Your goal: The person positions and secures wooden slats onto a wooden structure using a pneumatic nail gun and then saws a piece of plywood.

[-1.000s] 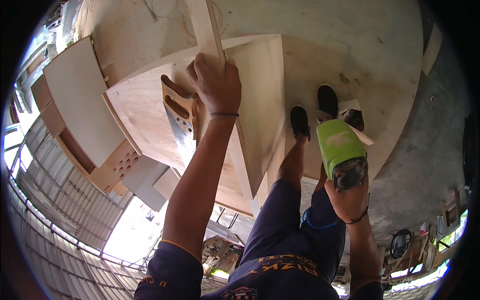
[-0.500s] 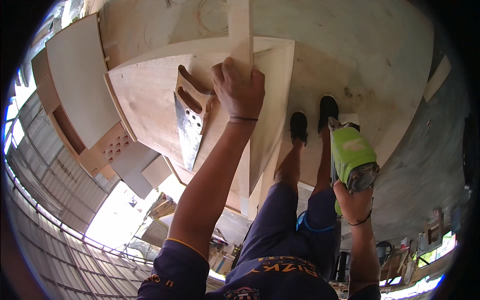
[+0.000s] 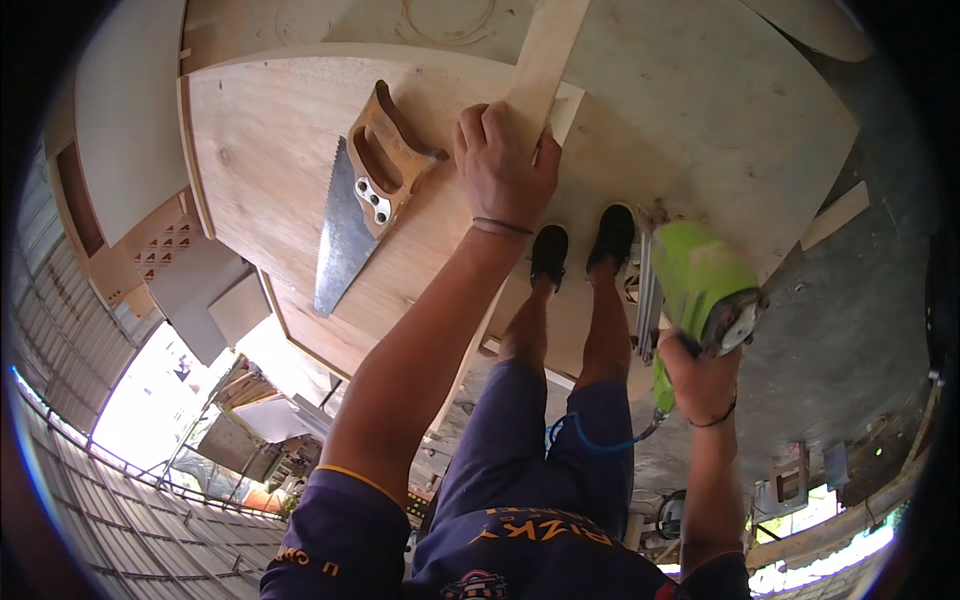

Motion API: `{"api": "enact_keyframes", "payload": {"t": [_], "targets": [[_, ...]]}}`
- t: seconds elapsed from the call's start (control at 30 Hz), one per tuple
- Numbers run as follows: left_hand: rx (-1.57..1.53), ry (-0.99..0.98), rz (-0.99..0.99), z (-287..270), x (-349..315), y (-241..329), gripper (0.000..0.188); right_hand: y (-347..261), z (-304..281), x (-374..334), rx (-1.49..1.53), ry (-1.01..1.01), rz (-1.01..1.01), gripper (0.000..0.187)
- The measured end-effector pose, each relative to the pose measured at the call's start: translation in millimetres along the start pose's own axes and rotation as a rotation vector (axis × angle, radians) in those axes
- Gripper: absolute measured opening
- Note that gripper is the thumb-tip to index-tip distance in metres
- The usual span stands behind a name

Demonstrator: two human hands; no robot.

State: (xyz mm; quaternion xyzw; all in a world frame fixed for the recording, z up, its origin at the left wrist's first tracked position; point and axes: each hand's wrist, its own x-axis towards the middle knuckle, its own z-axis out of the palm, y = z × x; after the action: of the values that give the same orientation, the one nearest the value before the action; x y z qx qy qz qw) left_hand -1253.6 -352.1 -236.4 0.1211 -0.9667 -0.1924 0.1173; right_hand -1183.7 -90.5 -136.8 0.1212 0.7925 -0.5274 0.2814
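The left hand (image 3: 505,168), just right of the saw (image 3: 375,190), curls over the strip (image 3: 545,65), clasping its edges; the strip, up and right of the saw, looks light and stiff, best held across its width. Well right of the saw is the nailer (image 3: 702,275), probably heavy and hard-cased, best taken by its handle (image 3: 662,386), where the right hand (image 3: 702,383) wraps.

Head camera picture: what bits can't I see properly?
All in the head view:
Wooden strip: far end, cut off by the top edge.
Green tool: fine details, blurred.
Left hand: palm, hidden by the hand's back.
Right hand: fingertips, hidden behind hand and tool.
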Motion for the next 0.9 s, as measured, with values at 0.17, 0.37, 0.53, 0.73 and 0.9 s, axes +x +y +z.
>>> {"api": "enact_keyframes", "payload": {"t": [0.17,0.37,0.53,0.73,0.9], "targets": [[-0.013,-0.069,-0.004,-6,-5,-3,0.050,-48,-15,48,-0.393,-0.053,-0.404,0.020],[-0.076,-0.080,-0.025,-6,-5,-1,0.049,-103,-9,80,-0.273,-0.198,-0.285,0.033],[-0.070,-0.077,-0.038,-6,-7,-5,0.048,-140,-4,99,-0.361,-0.281,-0.205,0.042],[-0.067,-0.077,-0.047,-6,-5,-3,0.046,-168,9,112,-0.424,-0.386,-0.387,0.039],[-0.073,-0.035,-0.034,-7,-6,-4,0.046,-193,29,115,-0.543,-0.459,-0.176,0.031]]}}
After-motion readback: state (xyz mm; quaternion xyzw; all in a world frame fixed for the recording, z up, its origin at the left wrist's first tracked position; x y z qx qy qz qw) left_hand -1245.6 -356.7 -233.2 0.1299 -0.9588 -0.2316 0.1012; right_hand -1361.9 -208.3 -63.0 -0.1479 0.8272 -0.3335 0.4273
